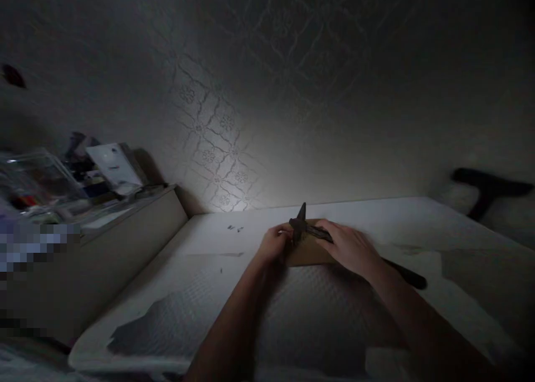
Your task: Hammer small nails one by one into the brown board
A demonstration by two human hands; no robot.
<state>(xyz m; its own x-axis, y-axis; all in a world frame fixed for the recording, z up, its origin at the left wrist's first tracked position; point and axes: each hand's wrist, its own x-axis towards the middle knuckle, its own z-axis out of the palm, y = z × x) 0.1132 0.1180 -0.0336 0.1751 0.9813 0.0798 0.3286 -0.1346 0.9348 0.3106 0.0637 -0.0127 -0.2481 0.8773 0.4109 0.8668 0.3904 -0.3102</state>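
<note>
My right hand (351, 247) is wrapped round the dark handle of a hammer (298, 225), whose end sticks out past my wrist. The hammer's head is over the left part of a brown board (311, 252) lying on the white table. At the board's left edge, my left hand (272, 243) has its fingers pressed together close to the hammer's head. What those fingers hold is too small and dark to make out.
Several small dark pieces (234, 228) lie on the table (209, 234) at the back left. A shelf unit (137, 231) with a white box (115, 166) and clear containers stands at left. A patterned wall rises behind; a black T-shaped object (487, 188) is at right.
</note>
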